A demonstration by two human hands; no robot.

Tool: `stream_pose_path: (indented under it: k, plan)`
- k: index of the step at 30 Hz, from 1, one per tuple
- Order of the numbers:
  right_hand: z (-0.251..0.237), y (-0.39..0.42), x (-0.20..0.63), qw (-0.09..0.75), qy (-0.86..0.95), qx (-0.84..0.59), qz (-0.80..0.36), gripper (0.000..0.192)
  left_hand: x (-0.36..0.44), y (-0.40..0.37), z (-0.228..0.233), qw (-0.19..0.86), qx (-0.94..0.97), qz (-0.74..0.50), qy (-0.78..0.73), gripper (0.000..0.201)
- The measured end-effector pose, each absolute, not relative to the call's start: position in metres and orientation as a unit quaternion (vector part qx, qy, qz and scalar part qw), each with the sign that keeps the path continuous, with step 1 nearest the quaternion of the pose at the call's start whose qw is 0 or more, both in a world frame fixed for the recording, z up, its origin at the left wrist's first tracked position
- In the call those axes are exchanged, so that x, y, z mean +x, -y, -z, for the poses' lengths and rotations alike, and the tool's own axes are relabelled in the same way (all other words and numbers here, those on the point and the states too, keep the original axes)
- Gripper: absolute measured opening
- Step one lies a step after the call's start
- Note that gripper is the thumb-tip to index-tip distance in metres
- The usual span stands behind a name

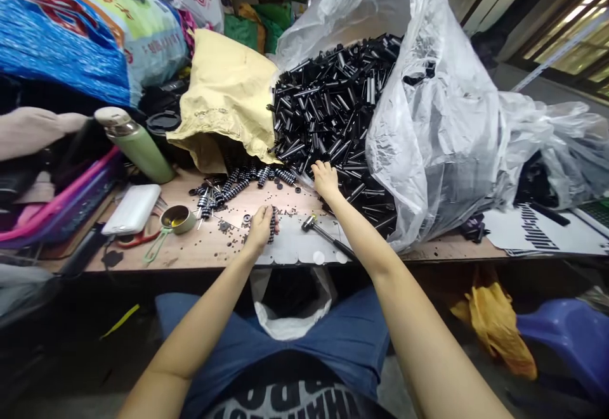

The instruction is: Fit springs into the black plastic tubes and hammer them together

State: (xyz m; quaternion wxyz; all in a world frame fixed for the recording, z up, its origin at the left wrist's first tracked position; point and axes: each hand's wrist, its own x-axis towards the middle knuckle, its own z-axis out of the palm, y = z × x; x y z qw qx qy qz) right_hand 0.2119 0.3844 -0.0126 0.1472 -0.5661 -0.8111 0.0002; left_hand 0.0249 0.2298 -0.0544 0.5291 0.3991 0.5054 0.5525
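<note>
My left hand (259, 227) rests on the wooden workbench (200, 251) and grips a black ribbed part (273, 224) that stands between its fingers. My right hand (325, 179) reaches forward into a big heap of black plastic tubes (333, 99) spilling from a clear plastic bag (428, 121); its fingers are bent on the tubes at the heap's near edge. Whether it holds one I cannot tell. More black-and-white ribbed parts (238, 184) lie in a loose pile just left of that hand.
A small hammer (323, 232) lies on the bench near my right wrist. A green flask (136, 143), a white power bank (133, 208), a small metal cup (177, 218) and red scissors sit left. A yellow paper sack (226, 92) lies behind. A white bag (290, 305) hangs below the edge.
</note>
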Motion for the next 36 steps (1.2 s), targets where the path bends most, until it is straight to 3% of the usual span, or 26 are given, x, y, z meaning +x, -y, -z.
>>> stream_pose_path:
  k: [3, 7, 12, 17, 20, 23, 25, 28, 32, 36]
  plan:
    - [0.008, -0.395, 0.212, 0.178, 0.803, -0.566, -0.055, 0.029, 0.031, -0.223, 0.049, 0.572, 0.37, -0.552, -0.481, 0.042]
    - [-0.005, -0.398, 0.217, 0.289, 0.772, -0.555, -0.116, 0.02, 0.02, -0.221, 0.04, 0.568, 0.369, -0.552, -0.487, 0.043]
    - [-0.009, -0.37, 0.214, 0.396, 0.705, -0.524, -0.268, 0.039, 0.013, -0.228, 0.025, 0.533, 0.369, -0.581, -0.492, 0.04]
    - [-0.003, -0.317, 0.195, 0.376, 0.679, -0.451, -0.44, 0.05, 0.028, -0.23, 0.01, 0.532, 0.41, -0.521, -0.526, 0.039]
    - [-0.007, -0.288, 0.187, 0.385, 0.663, -0.421, -0.485, 0.053, 0.032, -0.226, 0.011, 0.539, 0.426, -0.486, -0.541, 0.034]
    - [-0.016, -0.261, 0.184, 0.388, 0.66, -0.429, -0.479, 0.077, 0.03, -0.217, 0.018, 0.405, 0.484, -0.537, -0.559, 0.029]
    - [-0.018, -0.247, 0.185, 0.331, 0.597, -0.449, -0.577, 0.068, 0.027, -0.211, 0.024, 0.267, 0.573, -0.548, -0.548, 0.024]
    - [-0.013, -0.235, 0.187, 0.262, 0.483, -0.393, -0.738, 0.075, 0.026, -0.206, 0.033, 0.13, 0.708, -0.504, -0.478, 0.02]
    - [-0.011, -0.229, 0.187, 0.258, 0.435, -0.373, -0.778, 0.064, 0.032, -0.205, 0.043, 0.073, 0.76, -0.434, -0.478, 0.028]
    - [-0.008, -0.219, 0.193, 0.258, 0.391, -0.396, -0.79, 0.065, 0.041, -0.198, 0.042, 0.078, 0.781, -0.359, -0.505, 0.03]
